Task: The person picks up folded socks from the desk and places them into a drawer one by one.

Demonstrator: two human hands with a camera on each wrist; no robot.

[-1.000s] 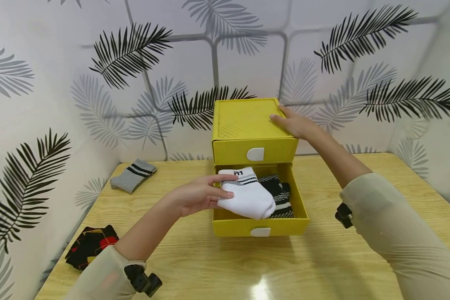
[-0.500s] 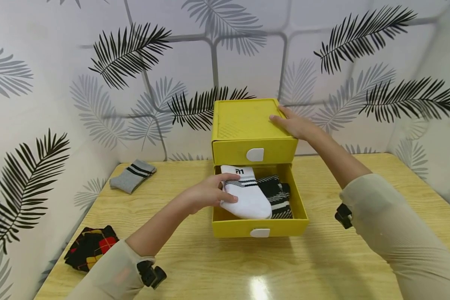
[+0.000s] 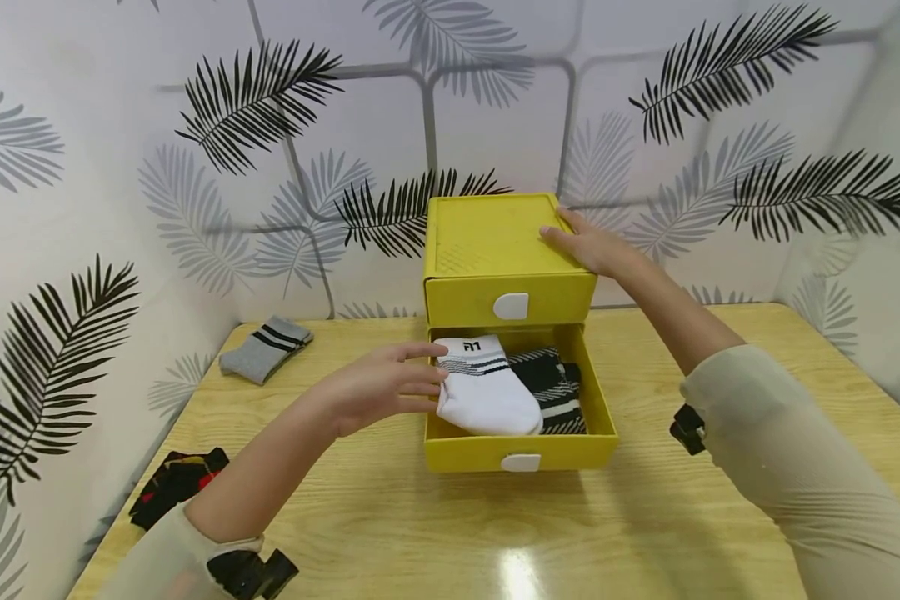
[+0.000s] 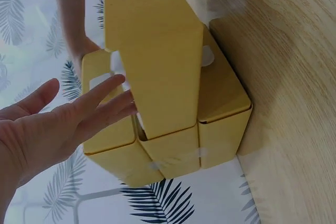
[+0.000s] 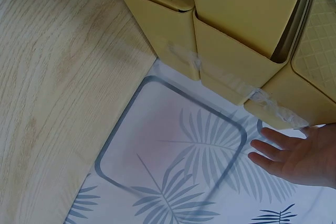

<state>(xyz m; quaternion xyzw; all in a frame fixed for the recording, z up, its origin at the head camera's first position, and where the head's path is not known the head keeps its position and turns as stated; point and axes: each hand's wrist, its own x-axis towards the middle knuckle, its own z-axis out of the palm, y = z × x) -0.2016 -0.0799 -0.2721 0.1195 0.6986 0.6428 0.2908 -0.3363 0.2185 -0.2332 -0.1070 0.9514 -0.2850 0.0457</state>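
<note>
A yellow drawer box [image 3: 506, 237] stands at the back of the table, its middle drawer [image 3: 521, 454] pulled out. In that drawer lie a pair of white socks [image 3: 487, 387] with dark stripes and, to their right, black-and-white patterned socks [image 3: 551, 387]. My left hand [image 3: 382, 387] is just left of the drawer, fingers extended near the white socks and holding nothing; the left wrist view shows straight fingers [image 4: 100, 95] at the drawer's side. My right hand [image 3: 588, 246] rests on the box's top right edge, thumb on top; its fingers [image 5: 273, 150] look straight in the right wrist view.
Grey socks [image 3: 266, 350] with black stripes lie at the back left of the table. Black socks [image 3: 176, 487] with red and yellow patches lie at the front left, partly behind my left forearm. A leaf-patterned wall [image 3: 375, 125] closes off the back.
My left hand has let go of the white socks and drawn back to the left. The socks now lie flatter in the drawer. My right hand has stayed on the box.
</note>
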